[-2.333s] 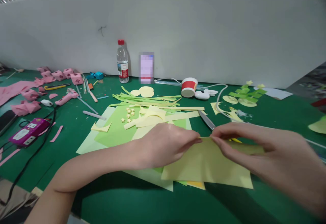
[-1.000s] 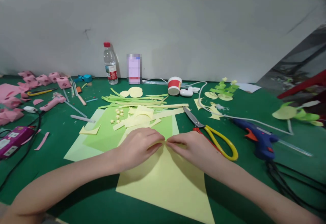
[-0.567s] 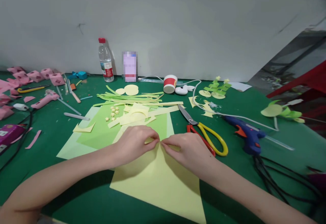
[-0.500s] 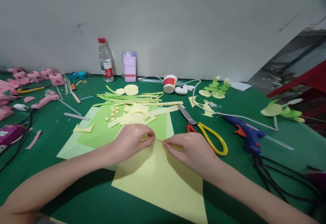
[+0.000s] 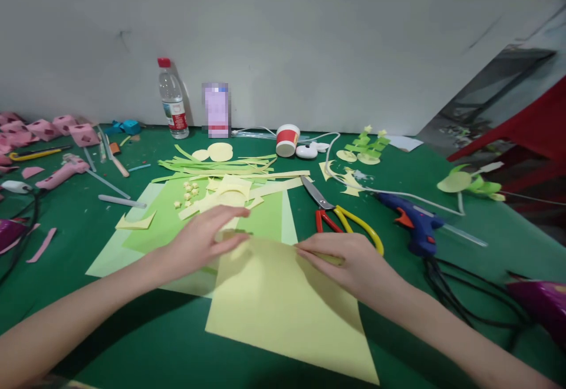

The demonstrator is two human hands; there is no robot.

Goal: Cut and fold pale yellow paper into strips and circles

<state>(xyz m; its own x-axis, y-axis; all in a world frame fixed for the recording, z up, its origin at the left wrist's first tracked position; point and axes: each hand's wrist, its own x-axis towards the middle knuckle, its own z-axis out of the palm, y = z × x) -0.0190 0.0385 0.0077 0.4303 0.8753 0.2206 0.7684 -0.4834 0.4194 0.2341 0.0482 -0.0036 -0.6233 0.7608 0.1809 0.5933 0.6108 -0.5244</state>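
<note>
Pinched in my right hand (image 5: 358, 257), the yellow paper (image 5: 287, 312) spans the frame's lower centre; my left hand (image 5: 198, 241) gapes near its corner. Likely I'm working its top edge, needing a steady pinch next.

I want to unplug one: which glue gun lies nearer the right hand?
The blue glue gun, right of the scissors; the pink glue gun lies far left.
</note>
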